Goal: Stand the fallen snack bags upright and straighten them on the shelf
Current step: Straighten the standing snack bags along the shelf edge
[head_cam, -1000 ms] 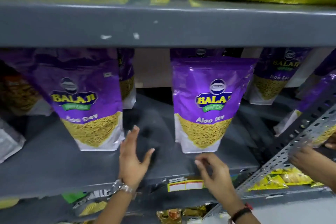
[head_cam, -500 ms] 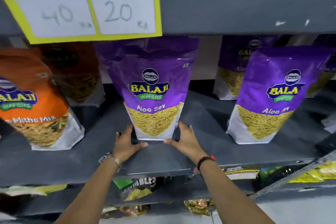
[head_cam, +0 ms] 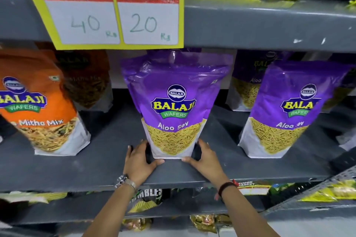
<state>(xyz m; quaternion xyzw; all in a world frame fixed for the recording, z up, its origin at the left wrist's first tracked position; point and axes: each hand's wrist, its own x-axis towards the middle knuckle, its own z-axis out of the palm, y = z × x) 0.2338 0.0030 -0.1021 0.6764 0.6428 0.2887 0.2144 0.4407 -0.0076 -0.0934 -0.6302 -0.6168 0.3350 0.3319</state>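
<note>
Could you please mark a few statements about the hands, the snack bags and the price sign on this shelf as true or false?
1. Both hands flank the base of the centre purple Aloo Sev snack bag. True: left hand and right hand sit at either side.
2. That bag lies flat on the grey metal shelf. False: it stands upright.
3. The yellow price sign shows 40 and 20. True.
4. The orange Mitha Mix snack bag stands to the right of the held bag. False: it is to the left.
5. The metal wristwatch is on the right wrist. False: it is on the left.
</note>
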